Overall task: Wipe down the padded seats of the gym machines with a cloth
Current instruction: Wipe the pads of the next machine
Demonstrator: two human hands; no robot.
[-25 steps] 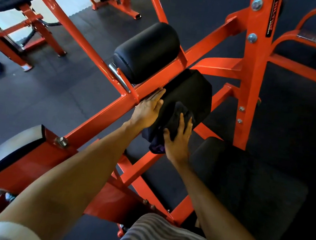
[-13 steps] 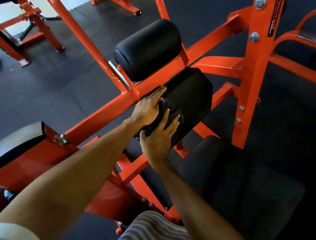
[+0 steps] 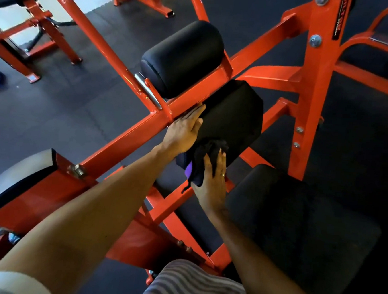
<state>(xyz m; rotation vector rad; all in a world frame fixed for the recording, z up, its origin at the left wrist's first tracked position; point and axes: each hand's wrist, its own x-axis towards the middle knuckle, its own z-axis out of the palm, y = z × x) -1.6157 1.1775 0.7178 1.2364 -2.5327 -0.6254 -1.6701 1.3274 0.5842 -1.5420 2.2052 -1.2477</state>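
Cloth [image 3: 200, 161] bunched on pad [image 3: 233, 112] angled away rightward, right hand [image 3: 212, 187] pressing it, fingers [image 3: 221, 167] straight, left hand [image 3: 183, 132] flat.

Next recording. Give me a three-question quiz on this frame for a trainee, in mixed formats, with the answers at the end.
1. True or false: the left hand holds the cloth.
2. Multiple choice: on which part of the rectangular pad is the cloth? A) the end nearest the person, B) the far end, C) the middle.
3. Short answer: what colour shows in the cloth's folds besides black?

Key
1. False. The right hand presses it to the pad, while the left hand lies flat along the pad's side.
2. A
3. Purple
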